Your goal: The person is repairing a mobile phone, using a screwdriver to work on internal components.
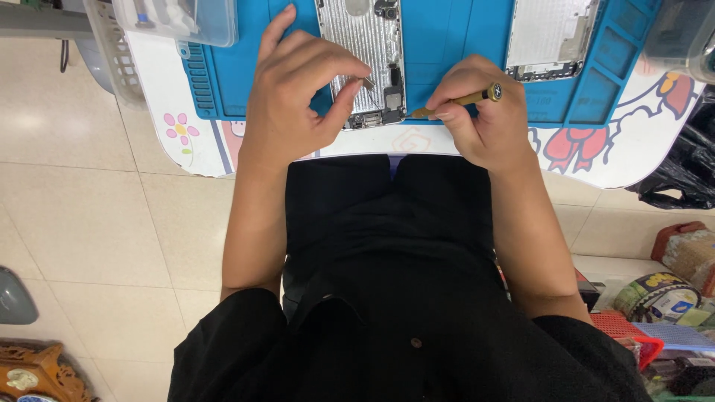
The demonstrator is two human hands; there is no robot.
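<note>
Black clothing [387, 298] fills the near part of the view, the person's lap and sleeves, with both bare forearms reaching up from it toward the desk [417, 140].

On the desk lies a blue work mat [447, 45] with ribbed trays along its left edge. An opened phone [369, 59] rests on the mat, its silver inner plate and small dark parts showing, its lower end near the mat's front edge. The left hand [298, 89] arches over the phone's left side; its grip is narrow, thumb and forefinger pinched on a small thin metal piece [368, 83] just above the phone's lower part, while one finger stretches flat along the mat. Whether that piece is loose or fixed to the phone cannot be told.

The right hand [480, 112] sits just right of the phone, its grip closed around a slim gold-coloured screwdriver [462, 100], the round cap end pointing right and the tip angled toward the phone's bottom corner.

A second opened phone shell [547, 37] lies farther right on the mat, well apart from both hands. A clear plastic box [179, 18] stands at the upper left, over a white basket [112, 52]. Pale floor tiles [89, 208] spread to the left; red and mixed clutter [663, 313] sits at the lower right.
</note>
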